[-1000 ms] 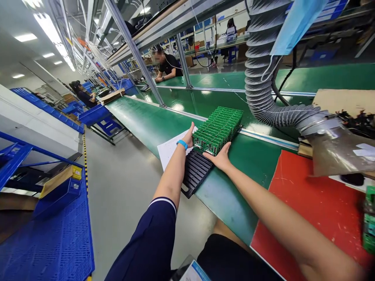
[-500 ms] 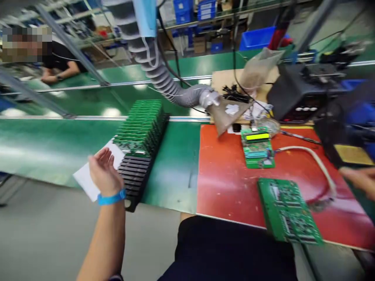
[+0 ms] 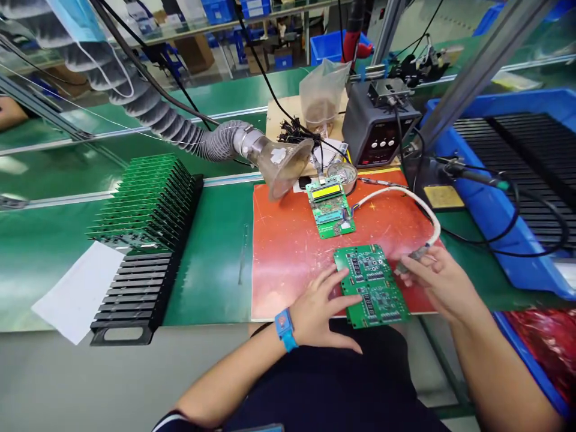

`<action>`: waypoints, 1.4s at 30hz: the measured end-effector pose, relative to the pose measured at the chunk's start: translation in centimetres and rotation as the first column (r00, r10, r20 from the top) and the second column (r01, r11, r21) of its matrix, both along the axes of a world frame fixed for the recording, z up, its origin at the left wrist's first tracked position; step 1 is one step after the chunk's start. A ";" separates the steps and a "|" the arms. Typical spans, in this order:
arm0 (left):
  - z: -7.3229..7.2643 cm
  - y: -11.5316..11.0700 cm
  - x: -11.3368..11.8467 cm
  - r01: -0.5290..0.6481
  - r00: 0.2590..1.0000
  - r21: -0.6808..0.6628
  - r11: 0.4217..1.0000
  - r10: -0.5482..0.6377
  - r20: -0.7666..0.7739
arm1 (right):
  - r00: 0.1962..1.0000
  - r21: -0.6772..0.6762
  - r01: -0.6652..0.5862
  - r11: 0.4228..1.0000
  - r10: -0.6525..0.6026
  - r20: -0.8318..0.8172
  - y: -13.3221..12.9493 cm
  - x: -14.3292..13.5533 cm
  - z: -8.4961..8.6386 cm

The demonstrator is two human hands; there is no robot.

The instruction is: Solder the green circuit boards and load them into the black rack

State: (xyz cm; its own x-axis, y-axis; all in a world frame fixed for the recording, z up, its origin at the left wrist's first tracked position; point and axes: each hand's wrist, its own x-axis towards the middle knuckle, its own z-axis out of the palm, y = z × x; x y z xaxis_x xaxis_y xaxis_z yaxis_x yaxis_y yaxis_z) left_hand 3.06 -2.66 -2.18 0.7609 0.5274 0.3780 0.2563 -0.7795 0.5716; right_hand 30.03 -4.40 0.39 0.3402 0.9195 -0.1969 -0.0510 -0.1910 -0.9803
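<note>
A green circuit board [image 3: 378,282] with two matching halves lies at the front edge of the red mat [image 3: 283,252]. My left hand [image 3: 321,309] has its fingers spread, their tips at the board's left side. My right hand [image 3: 432,273] pinches the grey connector [image 3: 413,259] at the end of a white cable [image 3: 398,191], close to the board's right edge. That cable runs to a smaller green board [image 3: 330,207] with a lit yellow display, farther back on the mat.
A black rack [image 3: 180,240] holds several upright green boards on the left, beside a white paper [image 3: 81,288]. A fume hose [image 3: 216,141] hangs over the mat. A black soldering station [image 3: 378,129] and a blue bin [image 3: 490,234] are on the right.
My left hand has moved from the rack and paper to the board on the mat. My right hand has come in from the right and taken hold of the cable's connector. The view has turned right.
</note>
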 end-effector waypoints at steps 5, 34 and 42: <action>-0.8 -0.3 0.4 -0.003 0.999 0.069 0.998 0.006 -0.048 | 1.000 0.139 -0.011 0.990 0.009 0.016 0.8 -1.8 0.2; -0.6 -0.5 0.8 -0.052 0.993 0.134 0.990 0.065 -0.094 | 0.908 0.104 -0.198 0.975 0.143 0.394 0.6 -2.4 -1.6; -0.9 -0.5 0.9 -0.075 0.993 0.153 0.985 0.087 -0.077 | 0.803 0.127 -0.180 0.975 0.072 0.591 0.8 -2.6 -1.6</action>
